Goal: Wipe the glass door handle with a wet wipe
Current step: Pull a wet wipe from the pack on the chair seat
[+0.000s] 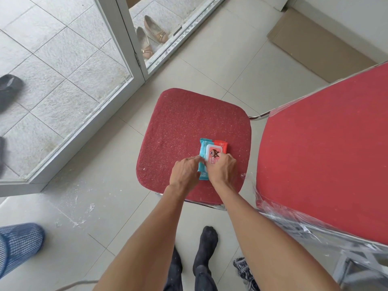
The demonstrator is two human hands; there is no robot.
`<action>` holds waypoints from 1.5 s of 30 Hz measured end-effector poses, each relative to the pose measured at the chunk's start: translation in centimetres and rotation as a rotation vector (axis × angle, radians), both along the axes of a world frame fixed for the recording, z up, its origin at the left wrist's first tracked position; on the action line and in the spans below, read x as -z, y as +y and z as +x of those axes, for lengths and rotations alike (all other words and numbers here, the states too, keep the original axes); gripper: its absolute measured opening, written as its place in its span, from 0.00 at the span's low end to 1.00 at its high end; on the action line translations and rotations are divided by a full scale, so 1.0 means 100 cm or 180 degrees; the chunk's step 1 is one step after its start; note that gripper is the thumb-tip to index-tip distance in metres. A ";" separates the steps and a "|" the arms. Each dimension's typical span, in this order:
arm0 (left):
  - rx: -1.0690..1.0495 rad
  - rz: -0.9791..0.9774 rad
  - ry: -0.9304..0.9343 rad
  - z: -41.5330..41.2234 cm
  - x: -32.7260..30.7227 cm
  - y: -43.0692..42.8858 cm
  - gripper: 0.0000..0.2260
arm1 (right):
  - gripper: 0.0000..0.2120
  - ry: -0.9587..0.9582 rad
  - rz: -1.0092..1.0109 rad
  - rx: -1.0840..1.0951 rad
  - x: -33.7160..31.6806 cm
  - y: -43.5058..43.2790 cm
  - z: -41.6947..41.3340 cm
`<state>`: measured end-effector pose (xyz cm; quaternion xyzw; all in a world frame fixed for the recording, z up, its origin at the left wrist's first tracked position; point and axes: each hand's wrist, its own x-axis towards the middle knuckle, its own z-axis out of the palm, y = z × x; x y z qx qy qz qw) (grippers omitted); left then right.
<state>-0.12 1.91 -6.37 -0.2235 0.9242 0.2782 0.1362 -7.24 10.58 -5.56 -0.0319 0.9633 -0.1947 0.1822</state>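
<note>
A blue and red wet wipe pack (212, 151) with a white flip lid lies on the red chair seat (178, 122). My left hand (185, 173) rests on the pack's left edge, fingers pointing at the lid. My right hand (222, 170) covers the pack's near right part, fingers curled at the lid. Whether the lid is lifted is hidden by the fingers. The glass door (63, 80) with its white frame stands at the upper left. Its handle is not in view.
The chair's red backrest (327, 154), wrapped in plastic at its lower edge, fills the right side. A pair of beige shoes (150, 36) lies beyond the door track. A blue mesh basket (19, 246) sits at the lower left. Flat cardboard (315, 45) lies at the upper right.
</note>
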 end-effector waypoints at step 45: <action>-0.0517 0.0162 0.0124 -0.004 0.017 0.009 0.14 | 0.06 0.0506 -0.0813 -0.0265 0.019 0.034 0.002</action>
